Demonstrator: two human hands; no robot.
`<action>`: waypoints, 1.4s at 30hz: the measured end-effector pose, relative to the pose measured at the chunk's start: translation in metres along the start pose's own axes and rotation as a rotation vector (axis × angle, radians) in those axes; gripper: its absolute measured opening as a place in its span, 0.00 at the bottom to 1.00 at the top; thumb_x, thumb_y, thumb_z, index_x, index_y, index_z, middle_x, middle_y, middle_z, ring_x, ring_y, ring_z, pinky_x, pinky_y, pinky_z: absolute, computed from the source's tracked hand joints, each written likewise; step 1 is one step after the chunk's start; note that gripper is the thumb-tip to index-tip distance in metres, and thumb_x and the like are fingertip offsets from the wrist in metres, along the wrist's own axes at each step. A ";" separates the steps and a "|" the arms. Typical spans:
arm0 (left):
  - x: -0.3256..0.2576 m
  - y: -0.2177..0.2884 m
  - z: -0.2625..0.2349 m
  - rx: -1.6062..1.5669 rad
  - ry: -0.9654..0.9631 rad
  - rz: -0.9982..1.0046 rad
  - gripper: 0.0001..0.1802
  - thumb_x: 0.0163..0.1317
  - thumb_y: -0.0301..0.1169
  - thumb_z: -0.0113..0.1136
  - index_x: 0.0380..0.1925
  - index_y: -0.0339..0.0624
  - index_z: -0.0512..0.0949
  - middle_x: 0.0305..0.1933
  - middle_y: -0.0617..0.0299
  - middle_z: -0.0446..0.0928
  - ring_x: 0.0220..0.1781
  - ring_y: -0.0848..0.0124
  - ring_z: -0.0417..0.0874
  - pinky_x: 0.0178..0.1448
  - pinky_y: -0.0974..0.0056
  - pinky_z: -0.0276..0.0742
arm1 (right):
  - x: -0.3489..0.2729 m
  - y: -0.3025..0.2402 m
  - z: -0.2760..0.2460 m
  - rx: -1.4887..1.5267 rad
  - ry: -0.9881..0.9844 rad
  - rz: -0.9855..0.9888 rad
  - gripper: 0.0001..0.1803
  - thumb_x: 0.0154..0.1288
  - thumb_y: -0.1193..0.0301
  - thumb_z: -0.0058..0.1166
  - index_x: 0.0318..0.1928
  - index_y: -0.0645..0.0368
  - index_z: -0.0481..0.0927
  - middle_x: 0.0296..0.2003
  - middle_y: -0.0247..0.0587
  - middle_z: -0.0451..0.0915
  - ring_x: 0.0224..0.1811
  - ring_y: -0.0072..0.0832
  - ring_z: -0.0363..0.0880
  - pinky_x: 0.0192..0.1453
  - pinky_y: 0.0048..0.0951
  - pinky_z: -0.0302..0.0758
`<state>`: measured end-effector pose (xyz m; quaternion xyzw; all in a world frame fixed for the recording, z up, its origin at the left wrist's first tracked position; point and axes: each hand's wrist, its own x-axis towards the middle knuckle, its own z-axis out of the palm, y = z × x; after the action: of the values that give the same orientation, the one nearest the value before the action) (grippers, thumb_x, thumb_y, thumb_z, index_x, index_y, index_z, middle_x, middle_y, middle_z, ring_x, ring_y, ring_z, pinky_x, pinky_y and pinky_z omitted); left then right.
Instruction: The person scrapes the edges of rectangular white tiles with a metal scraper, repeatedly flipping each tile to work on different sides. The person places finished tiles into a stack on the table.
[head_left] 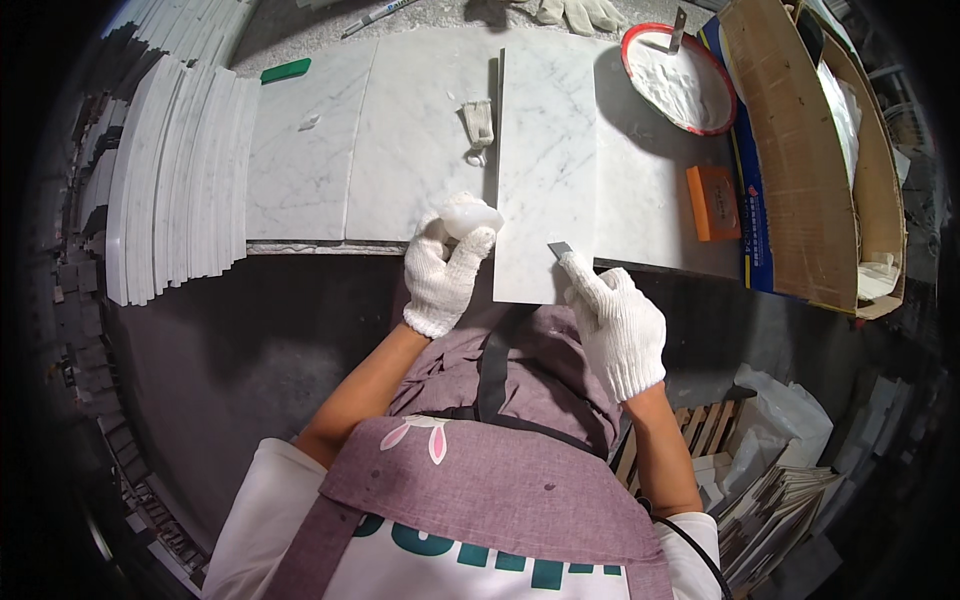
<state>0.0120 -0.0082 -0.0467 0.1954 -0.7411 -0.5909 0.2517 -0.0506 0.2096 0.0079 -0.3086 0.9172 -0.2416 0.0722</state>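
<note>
In my gloved left hand (pixel 442 275) is a small, rounded white piece (pixel 474 217), pinched between thumb and fingers beside the slab's left edge; I cannot make out its kind. My right hand (pixel 620 325), also in a white knit glove, grips a scraper with a flat metal blade (pixel 559 247); its handle is hidden in the fist. The blade tip is over the near end of a long white marble slab (pixel 545 150), which lies raised across other pale slabs and juts past the bench's front edge. A crumpled off-white piece (pixel 478 123) lies left of it.
A red-rimmed bowl (pixel 704 131) of white paste, with a metal tool (pixel 679 30) in it, stands right. Beside it are an orange box (pixel 713 203) and a cardboard carton (pixel 800 150). Stacked strips (pixel 185 180) stand left, near a green block (pixel 286 70). Gloves (pixel 577 14) lie behind.
</note>
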 end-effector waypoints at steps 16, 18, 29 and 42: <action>0.002 0.023 -0.011 -0.146 -0.055 -0.099 0.25 0.63 0.21 0.71 0.59 0.37 0.76 0.56 0.59 0.80 0.53 0.72 0.84 0.58 0.67 0.81 | -0.002 -0.001 -0.003 -0.095 -0.019 -0.015 0.21 0.67 0.68 0.59 0.60 0.36 0.78 0.29 0.36 0.75 0.27 0.36 0.80 0.28 0.39 0.77; 0.001 0.026 -0.014 -0.092 -0.070 -0.073 0.26 0.62 0.19 0.70 0.60 0.37 0.76 0.57 0.59 0.80 0.55 0.71 0.83 0.60 0.66 0.82 | -0.004 -0.002 -0.006 -0.055 -0.026 -0.001 0.22 0.66 0.67 0.61 0.61 0.37 0.79 0.29 0.36 0.75 0.27 0.35 0.80 0.30 0.39 0.77; 0.012 0.029 -0.026 0.627 -0.145 0.359 0.27 0.60 0.17 0.63 0.61 0.41 0.79 0.58 0.53 0.79 0.56 0.59 0.84 0.60 0.61 0.81 | -0.028 0.006 -0.007 0.385 0.147 0.139 0.26 0.64 0.72 0.65 0.64 0.45 0.83 0.31 0.37 0.78 0.31 0.31 0.78 0.36 0.31 0.76; 0.010 0.032 -0.021 0.915 -0.211 0.680 0.29 0.51 0.30 0.71 0.58 0.48 0.83 0.56 0.60 0.79 0.59 0.56 0.78 0.66 0.50 0.73 | -0.038 0.011 -0.011 0.490 0.148 0.176 0.23 0.63 0.81 0.63 0.60 0.63 0.83 0.36 0.42 0.82 0.35 0.29 0.79 0.45 0.28 0.77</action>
<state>0.0172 -0.0235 -0.0103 -0.0248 -0.9634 -0.1128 0.2420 -0.0291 0.2448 0.0118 -0.1823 0.8574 -0.4711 0.0983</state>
